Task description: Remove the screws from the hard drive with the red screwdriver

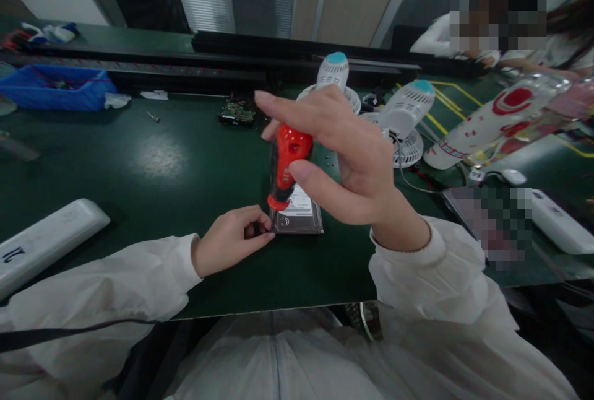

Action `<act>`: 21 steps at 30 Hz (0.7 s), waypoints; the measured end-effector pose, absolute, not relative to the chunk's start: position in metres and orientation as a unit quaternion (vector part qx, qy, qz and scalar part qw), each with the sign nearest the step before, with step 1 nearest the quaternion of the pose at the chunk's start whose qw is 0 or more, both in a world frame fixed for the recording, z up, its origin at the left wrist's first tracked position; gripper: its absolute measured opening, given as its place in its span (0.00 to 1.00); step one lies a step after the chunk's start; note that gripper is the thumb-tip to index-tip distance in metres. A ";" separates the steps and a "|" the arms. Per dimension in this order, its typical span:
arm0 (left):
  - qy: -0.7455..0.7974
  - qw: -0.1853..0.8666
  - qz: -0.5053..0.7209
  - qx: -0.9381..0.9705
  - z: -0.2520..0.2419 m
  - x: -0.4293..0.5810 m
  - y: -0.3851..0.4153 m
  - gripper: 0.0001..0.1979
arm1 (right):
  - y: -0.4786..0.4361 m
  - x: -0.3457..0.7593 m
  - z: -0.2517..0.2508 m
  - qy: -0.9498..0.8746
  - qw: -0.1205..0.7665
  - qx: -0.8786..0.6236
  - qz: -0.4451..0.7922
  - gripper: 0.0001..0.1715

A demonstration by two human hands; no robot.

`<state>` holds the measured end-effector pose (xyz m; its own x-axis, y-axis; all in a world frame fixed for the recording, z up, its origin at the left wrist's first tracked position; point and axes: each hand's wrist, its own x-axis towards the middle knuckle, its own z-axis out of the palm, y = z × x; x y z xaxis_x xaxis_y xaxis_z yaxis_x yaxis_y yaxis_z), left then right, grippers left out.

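Note:
A hard drive with a white label lies flat on the green table in front of me. Over it stands a red and black screwdriver, slightly tilted, its thin shaft reaching down to the drive's near left corner. My right hand has its thumb and fingers around the screwdriver's handle. At that same corner, my left hand is closed, with thumb and fingertips against the drive's edge, close beside the shaft. The screwdriver and right hand hide the far part of the drive, and the tip's exact contact is too small to make out.
A green circuit board lies beyond the drive. White fans and a large bottle stand to the right, near a phone. On the left are a blue bin and a white case. People sit at far right.

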<state>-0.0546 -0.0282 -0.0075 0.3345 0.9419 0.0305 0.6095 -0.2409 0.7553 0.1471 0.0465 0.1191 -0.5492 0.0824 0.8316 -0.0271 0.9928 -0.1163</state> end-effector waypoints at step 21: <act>0.516 0.335 0.256 0.746 -0.007 -0.054 -0.028 0.08 | 0.043 0.147 0.120 -0.879 0.471 -0.031 0.067 0.22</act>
<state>-0.0539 -0.0279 -0.0065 0.3370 0.9408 0.0365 0.5981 -0.2438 0.7635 0.1471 0.0426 0.1199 -0.5539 0.1180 0.8241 -0.0074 0.9892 -0.1467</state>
